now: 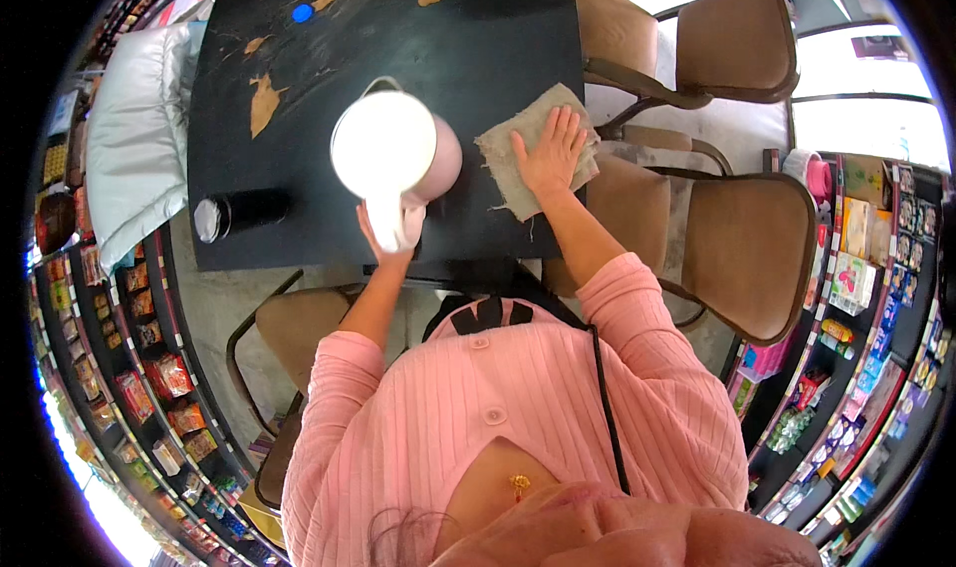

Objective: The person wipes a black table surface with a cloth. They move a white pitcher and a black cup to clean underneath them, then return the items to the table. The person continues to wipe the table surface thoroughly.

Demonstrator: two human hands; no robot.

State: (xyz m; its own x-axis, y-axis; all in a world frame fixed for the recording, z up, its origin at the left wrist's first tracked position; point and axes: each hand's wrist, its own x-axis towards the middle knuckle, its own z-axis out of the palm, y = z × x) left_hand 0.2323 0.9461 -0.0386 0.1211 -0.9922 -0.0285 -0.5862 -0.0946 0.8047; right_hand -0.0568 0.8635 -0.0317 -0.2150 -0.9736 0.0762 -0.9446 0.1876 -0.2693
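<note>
A pink jug [441, 160] with a glossy white lid [383, 143] stands over the black table [314, 141], its white handle [392, 223] towards me. My left hand [381, 238] is at that handle and appears to grip it; most of the fingers are hidden behind it. A wire loop shows past the far side of the lid. My right hand [554, 149] lies flat, fingers slightly apart, on a folded grey-beige cloth [515, 171] with frayed edges. The cloth rests at the table's right edge.
A black cylinder with a silvery end [239, 216] lies at the table's near left. A blue bottle cap [302, 13] sits among worn brown patches. A silver padded bag [142, 134] hangs at the left edge. Brown chairs [747, 253] flank the table; stocked shelves [149, 388] stand on both sides.
</note>
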